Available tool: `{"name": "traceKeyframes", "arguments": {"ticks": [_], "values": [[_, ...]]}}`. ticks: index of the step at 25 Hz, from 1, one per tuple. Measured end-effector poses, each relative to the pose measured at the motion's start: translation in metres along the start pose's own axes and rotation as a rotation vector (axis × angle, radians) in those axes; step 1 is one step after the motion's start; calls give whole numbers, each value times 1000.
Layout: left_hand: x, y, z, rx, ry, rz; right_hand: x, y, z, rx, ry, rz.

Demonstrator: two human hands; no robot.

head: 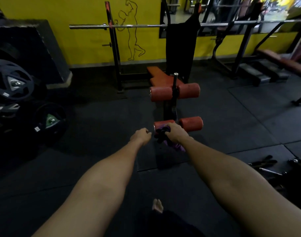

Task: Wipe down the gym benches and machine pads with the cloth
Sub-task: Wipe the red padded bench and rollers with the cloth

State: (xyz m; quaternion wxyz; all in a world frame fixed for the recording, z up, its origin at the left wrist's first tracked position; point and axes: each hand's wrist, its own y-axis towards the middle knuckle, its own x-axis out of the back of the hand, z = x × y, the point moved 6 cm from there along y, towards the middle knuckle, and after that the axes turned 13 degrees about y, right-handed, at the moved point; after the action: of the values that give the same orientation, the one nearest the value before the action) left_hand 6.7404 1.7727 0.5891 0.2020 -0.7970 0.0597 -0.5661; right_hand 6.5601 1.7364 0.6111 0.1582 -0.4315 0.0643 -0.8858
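A bare foot (157,205) is standing on the dark floor (95,117). Ahead, the right hand (176,132) is gripping a purple cloth (172,144), fingers curled round it, pressing it against the lower left roller pad (161,123). The left hand (141,136) is hovering just beside that pad's end, fingers curled; whether they are holding anything I cannot tell. Farther off, upper roller pads (161,94), an orange seat (156,74) and a barbell (88,26) are sitting before a yellow wall (78,11).

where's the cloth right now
In the head view, the purple cloth is just right of centre, gripped by the right hand against the lower left orange roller pad, with the left hand close to its left.
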Motion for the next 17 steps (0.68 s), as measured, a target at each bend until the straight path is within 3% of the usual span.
{"name": "traceKeyframes", "arguments": {"ticks": [10, 17], "values": [[24, 185, 6, -28, 49, 113, -22, 187, -20, -99, 123, 27], [25, 285, 10, -72, 119, 242, -35, 262, -39, -255, 185, 13]]}}
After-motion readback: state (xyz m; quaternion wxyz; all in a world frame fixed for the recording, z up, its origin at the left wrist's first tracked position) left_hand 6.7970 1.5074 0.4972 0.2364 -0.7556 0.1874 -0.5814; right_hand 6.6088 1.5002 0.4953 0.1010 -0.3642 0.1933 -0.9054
